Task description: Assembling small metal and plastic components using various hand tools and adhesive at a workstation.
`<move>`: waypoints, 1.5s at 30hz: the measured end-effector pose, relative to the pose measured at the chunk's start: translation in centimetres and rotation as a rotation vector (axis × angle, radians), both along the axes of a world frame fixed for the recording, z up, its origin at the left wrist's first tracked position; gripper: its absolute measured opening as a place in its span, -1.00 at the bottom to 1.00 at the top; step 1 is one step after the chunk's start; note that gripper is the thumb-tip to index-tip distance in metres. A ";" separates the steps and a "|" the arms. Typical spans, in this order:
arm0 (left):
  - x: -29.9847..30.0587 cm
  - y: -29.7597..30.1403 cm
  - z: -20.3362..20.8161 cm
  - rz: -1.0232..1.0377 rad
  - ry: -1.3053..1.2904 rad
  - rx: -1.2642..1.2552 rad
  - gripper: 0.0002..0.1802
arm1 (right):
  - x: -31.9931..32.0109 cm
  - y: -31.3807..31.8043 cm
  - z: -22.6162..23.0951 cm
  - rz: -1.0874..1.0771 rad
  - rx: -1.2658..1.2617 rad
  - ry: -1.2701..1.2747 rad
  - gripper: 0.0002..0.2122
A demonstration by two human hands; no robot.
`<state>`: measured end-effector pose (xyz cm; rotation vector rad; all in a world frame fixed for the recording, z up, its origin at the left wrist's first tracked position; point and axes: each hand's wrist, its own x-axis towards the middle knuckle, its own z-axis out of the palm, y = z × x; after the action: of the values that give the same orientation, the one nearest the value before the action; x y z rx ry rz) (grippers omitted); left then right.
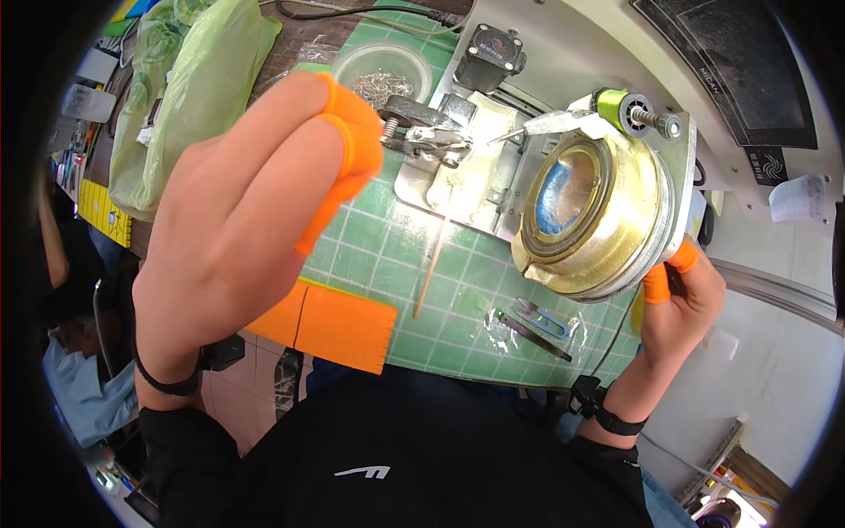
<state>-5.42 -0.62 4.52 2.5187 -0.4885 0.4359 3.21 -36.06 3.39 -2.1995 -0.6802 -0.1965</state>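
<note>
Orange finger covers sit on the fingertips of my left hand (242,207), which is raised at the left with its fingers curled together. What they pinch, if anything, is hidden. Just right of the fingertips is a metal spring clamp (431,139) on the bench machine. My right hand (676,304), also in orange finger covers, reaches under the right side of the machine's round brass head (607,216). Its fingers close around a dark part that I cannot make out. Above the brass head sits a bright green spool (619,109), beside a thin pointed metal arm (546,125).
Behind the clamp stands a clear round dish (426,72) with small metal pieces. A thin wooden stick (429,268), blue-handled snips (544,319) and dark tweezers (534,336) lie on the green gridded mat (370,251). An orange pad (343,327) overhangs the front edge. A green plastic bag (211,79) is at left.
</note>
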 end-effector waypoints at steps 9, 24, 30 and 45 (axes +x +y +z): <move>1.4 1.4 -1.4 0.145 -0.089 0.265 -0.83 | -1.5 -0.9 1.4 -0.178 -0.180 -0.154 -0.81; 1.9 1.5 -2.2 0.110 -0.023 0.170 -0.66 | -2.6 -6.7 1.3 -0.448 -0.271 -0.138 -0.82; 2.3 1.4 -3.2 0.162 -0.087 0.160 -0.66 | -2.7 -7.1 1.2 -0.453 -0.287 -0.154 -0.82; 3.0 4.0 -6.1 0.005 0.384 -0.500 -0.72 | -2.9 -9.1 -0.6 -0.546 -0.094 -0.132 -0.85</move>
<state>-2.46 3.41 -1.59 2.0466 -0.1910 0.0539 0.29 -45.19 2.77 -2.4371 -0.1416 -0.6013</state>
